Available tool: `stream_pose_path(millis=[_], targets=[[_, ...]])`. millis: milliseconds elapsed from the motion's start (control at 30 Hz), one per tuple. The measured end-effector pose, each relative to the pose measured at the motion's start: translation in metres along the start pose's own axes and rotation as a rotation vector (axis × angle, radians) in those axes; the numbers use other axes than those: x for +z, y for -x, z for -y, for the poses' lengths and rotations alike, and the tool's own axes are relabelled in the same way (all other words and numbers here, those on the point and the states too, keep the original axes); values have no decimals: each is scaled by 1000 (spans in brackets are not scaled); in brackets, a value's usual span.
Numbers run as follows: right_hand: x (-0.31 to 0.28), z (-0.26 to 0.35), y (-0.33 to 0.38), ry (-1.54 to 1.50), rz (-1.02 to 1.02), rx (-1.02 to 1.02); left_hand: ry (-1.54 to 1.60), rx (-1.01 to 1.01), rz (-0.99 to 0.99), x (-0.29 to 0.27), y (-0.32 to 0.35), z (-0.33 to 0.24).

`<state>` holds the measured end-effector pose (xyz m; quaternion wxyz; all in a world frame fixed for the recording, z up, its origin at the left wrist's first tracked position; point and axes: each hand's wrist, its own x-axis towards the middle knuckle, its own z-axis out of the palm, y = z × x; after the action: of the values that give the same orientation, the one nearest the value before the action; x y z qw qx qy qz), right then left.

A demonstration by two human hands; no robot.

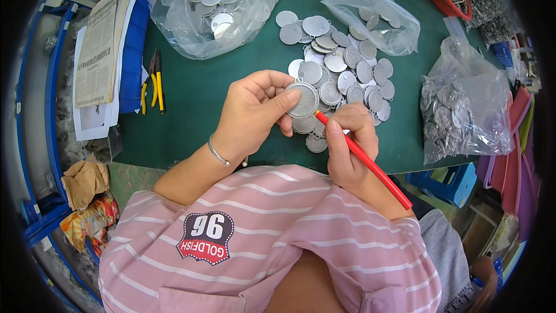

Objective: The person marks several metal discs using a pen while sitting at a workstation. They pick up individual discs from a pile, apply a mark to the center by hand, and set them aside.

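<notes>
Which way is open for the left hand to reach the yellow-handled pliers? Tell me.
Probably yes, straight to its left: bare green table lies between the left hand and the pliers. But it holds a round metal disc.

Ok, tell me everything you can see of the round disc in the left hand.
The disc is a round, flat, grey metal-looking piece with a raised rim and a finely textured face. The left hand pinches it at its edge, face up, above the loose pile of discs. The tip of the red tool in the right hand meets its lower right rim.
</notes>
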<state>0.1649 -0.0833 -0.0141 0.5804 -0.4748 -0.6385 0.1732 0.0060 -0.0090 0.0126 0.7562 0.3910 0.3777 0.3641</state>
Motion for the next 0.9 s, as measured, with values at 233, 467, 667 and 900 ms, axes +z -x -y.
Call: stream_pose_path(millis=[233, 467, 667, 900], targets=[[1, 0, 1, -85, -54, -47, -47, 10, -51, -1, -2, 3], [2, 3, -1, -92, 30, -131, 12, -77, -51, -2, -3, 5], [4, 4, -4, -78, 62, -150, 37, -137, -63, -4, -4, 6], [5, 4, -2, -57, 64, -112, 153, -241, -38, -6, -6, 11]])
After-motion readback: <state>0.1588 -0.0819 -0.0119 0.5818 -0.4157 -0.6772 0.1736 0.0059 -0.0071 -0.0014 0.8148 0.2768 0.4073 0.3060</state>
